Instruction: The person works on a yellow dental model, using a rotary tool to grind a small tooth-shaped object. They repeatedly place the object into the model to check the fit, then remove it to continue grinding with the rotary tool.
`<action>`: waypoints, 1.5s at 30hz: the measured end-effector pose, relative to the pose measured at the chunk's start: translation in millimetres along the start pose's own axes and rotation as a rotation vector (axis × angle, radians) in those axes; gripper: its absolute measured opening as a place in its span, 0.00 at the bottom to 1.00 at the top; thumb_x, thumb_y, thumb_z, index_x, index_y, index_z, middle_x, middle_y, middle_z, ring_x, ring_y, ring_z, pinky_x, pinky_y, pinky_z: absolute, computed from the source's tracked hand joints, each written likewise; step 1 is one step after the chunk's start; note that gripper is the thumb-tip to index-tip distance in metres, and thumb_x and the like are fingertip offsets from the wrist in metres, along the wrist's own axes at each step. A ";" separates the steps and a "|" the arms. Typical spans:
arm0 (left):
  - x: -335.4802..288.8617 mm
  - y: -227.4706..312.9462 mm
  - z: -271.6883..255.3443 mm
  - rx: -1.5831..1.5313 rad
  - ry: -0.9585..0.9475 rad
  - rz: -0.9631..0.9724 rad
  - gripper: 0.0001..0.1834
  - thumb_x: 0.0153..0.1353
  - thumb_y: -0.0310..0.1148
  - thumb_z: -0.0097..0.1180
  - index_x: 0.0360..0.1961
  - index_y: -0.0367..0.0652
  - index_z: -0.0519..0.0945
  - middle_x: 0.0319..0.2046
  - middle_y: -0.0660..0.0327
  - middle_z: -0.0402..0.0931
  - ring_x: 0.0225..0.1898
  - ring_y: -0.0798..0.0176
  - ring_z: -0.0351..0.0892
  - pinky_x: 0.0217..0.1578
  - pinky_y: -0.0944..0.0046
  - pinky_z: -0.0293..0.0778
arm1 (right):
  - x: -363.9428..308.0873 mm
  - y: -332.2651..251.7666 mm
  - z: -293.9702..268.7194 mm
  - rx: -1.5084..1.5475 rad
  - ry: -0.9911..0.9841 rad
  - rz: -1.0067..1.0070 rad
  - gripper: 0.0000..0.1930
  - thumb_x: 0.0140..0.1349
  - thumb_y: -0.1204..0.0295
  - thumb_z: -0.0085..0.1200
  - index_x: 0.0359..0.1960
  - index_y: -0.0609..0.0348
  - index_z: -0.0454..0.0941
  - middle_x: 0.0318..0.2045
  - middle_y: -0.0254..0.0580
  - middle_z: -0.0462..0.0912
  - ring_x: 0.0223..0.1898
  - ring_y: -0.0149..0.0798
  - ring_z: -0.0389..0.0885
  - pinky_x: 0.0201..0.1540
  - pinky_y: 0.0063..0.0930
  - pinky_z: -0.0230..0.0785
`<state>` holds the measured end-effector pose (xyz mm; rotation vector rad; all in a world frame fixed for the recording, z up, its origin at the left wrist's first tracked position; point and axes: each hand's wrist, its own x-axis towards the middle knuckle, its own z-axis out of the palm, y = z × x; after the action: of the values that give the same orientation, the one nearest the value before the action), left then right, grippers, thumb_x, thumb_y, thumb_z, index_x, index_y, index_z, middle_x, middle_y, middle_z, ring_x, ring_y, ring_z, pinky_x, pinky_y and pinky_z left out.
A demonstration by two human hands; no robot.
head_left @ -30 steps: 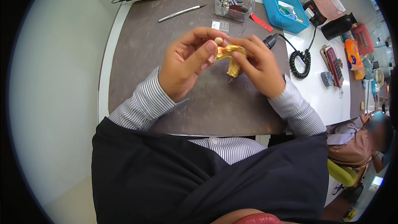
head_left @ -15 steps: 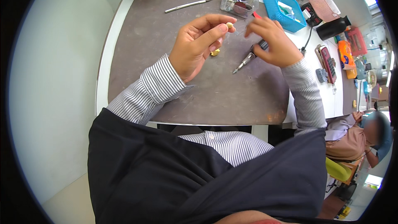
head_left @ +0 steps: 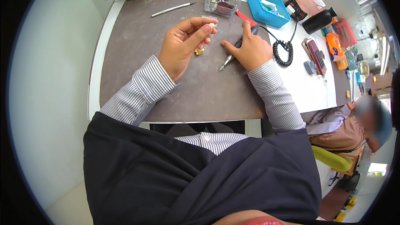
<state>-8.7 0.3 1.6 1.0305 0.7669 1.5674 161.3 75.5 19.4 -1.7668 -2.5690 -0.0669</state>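
My left hand (head_left: 182, 46) pinches a small cream tooth-shaped piece (head_left: 212, 26) between thumb and fingertips, above the brown work mat (head_left: 183, 96). Just under those fingers, a small gold-coloured block (head_left: 199, 51) rests on the mat. My right hand (head_left: 253, 49) is at the rotary handpiece (head_left: 227, 61), thumb and forefinger spread to either side of it. Part of the handpiece's dark body is hidden by that hand; its silver tip points toward me and to the left. Whether the fingers touch it I cannot tell.
A silver pen-like tool (head_left: 173, 9) lies at the far left. Behind stand a clear tool holder (head_left: 223, 6), a blue basket (head_left: 268, 6) and a black bottle (head_left: 318, 21). The coiled cord (head_left: 283, 54) and a phone (head_left: 316, 56) lie right. Another person (head_left: 339, 127) sits at the right.
My right hand has come down toward the handpiece and its blur is gone. The left hand keeps its pinch on the tooth-shaped piece. The whole view has shifted slightly.
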 end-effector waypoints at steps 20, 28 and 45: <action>-12.4 17.5 16.8 0.102 -0.121 -0.095 0.12 0.56 0.27 0.56 0.41 0.35 0.75 0.35 0.59 0.77 0.39 0.68 0.77 0.45 0.68 0.73 | -12.6 68.8 -28.2 2.408 0.020 -0.672 0.15 0.56 0.72 0.53 0.43 0.55 0.64 0.31 0.34 0.63 0.26 0.25 0.60 0.29 0.21 0.57; -13.0 12.4 15.9 0.102 -0.106 -0.132 0.11 0.54 0.22 0.56 0.40 0.38 0.75 0.35 0.58 0.75 0.41 0.65 0.77 0.47 0.66 0.73 | -13.9 56.8 -41.0 2.445 -0.286 -0.914 0.29 0.58 0.64 0.53 0.58 0.65 0.59 0.40 0.48 0.65 0.27 0.25 0.70 0.25 0.14 0.69; -17.9 2.3 15.2 0.045 -0.177 -0.206 0.13 0.52 0.16 0.54 0.40 0.34 0.74 0.36 0.53 0.77 0.40 0.62 0.78 0.45 0.66 0.75 | -29.3 31.6 -7.6 1.861 0.056 -0.905 0.13 0.52 0.71 0.56 0.35 0.62 0.68 0.35 0.48 0.66 0.25 0.36 0.76 0.29 0.22 0.76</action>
<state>5.3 -18.1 6.0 1.0717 0.7627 1.2713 201.3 59.1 26.4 0.0742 -1.6028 1.5009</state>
